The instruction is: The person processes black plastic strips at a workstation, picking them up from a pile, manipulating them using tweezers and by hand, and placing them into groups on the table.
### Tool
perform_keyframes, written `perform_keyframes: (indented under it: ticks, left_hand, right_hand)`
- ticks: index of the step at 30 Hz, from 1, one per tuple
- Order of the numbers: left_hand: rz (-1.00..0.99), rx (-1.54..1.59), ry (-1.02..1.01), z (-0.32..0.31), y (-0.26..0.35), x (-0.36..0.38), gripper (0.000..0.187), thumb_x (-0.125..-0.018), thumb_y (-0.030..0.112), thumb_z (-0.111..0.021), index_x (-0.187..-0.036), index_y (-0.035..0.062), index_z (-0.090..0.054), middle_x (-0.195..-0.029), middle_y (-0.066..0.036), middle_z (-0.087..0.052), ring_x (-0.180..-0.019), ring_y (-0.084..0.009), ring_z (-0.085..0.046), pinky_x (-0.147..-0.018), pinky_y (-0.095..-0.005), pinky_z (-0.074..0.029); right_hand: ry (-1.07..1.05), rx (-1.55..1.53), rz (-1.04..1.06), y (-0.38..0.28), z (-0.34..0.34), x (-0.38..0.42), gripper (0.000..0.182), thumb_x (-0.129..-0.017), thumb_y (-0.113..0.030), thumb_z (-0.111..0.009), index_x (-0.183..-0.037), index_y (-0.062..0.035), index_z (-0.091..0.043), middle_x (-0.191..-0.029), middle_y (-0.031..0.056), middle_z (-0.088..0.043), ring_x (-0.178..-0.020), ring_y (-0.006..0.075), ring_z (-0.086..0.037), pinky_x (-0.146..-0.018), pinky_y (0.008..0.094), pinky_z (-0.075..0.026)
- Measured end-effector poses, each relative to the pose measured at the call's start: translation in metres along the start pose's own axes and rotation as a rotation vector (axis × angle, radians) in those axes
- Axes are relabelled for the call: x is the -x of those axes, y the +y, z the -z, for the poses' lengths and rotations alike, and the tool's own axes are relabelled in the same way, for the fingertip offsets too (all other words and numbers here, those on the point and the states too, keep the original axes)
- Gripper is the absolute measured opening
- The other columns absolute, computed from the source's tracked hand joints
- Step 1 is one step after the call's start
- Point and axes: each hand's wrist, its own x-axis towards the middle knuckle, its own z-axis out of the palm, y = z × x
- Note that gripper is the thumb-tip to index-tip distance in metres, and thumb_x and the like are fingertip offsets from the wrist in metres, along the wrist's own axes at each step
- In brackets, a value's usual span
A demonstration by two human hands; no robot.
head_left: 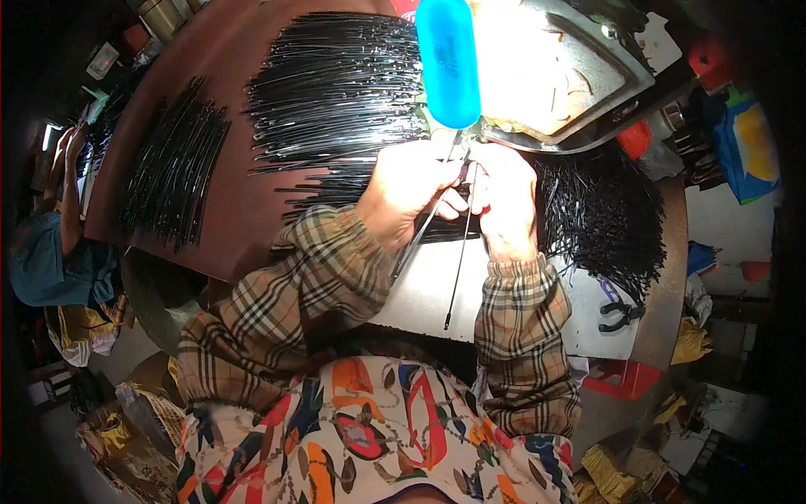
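In front of me my left hand [411, 186] and my right hand [506, 189] meet, fingers closed. My left hand pinches a thin black rod [417, 238] that slants down to the left. From my right hand's fingers another thin black rod [459, 269] hangs down, with a small fitting at its lower end. The rods' upper ends come together between my fingertips, partly hidden. A big pile of similar rods [336, 80] lies beyond my left hand. To the right of my right hand sits a dense heap of black rods [600, 210].
A blue oblong object [449, 63] stands just beyond my hands, beside a brightly lit metal piece with a pointed rim [617, 71]. Pliers [620, 315] lie at the right. A separate rod bundle [172, 164] rests on the brown surface [231, 42]. Another person's arm [71, 185] shows far left.
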Motion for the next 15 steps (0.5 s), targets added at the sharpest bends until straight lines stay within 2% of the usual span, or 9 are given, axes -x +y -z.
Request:
perform_keyframes:
  ticks: [5,8,15]
  left_hand:
    - [0.025,-0.001,-0.032,0.01,0.002,0.009,0.021,-0.088,0.004,-0.061,-0.105,-0.0088,-0.059,-0.086,-0.013,-0.063,-0.067,-0.0191,-0.067,-0.057,-0.0267,-0.058]
    - [0.045,-0.024,0.015,0.006,0.005,0.016,0.013,-0.086,0.002,-0.061,-0.094,-0.0086,-0.059,-0.078,-0.013,-0.062,-0.063,-0.019,-0.067,-0.054,-0.0265,-0.058]
    - [0.23,-0.144,0.128,-0.001,0.021,0.04,0.014,-0.086,0.004,-0.062,-0.089,-0.0096,-0.06,-0.074,-0.012,-0.061,-0.06,-0.0194,-0.066,-0.049,-0.0253,-0.054]
  right_hand:
    - [-0.001,-0.013,-0.033,-0.001,0.0,0.0,0.021,-0.093,-0.014,-0.051,-0.09,0.0055,-0.059,-0.062,0.0021,-0.053,-0.043,0.0065,-0.045,-0.039,0.0199,-0.036]
    - [-0.09,0.06,0.029,0.012,0.018,-0.002,0.04,-0.088,-0.025,-0.055,-0.108,0.0085,-0.061,-0.072,0.0047,-0.056,-0.051,0.0076,-0.047,-0.046,0.0192,-0.037]
    - [-0.058,0.028,-0.018,0.007,0.009,-0.001,0.038,-0.086,-0.022,-0.054,-0.107,0.0098,-0.06,-0.071,0.005,-0.054,-0.05,0.0086,-0.045,-0.045,0.0198,-0.037]
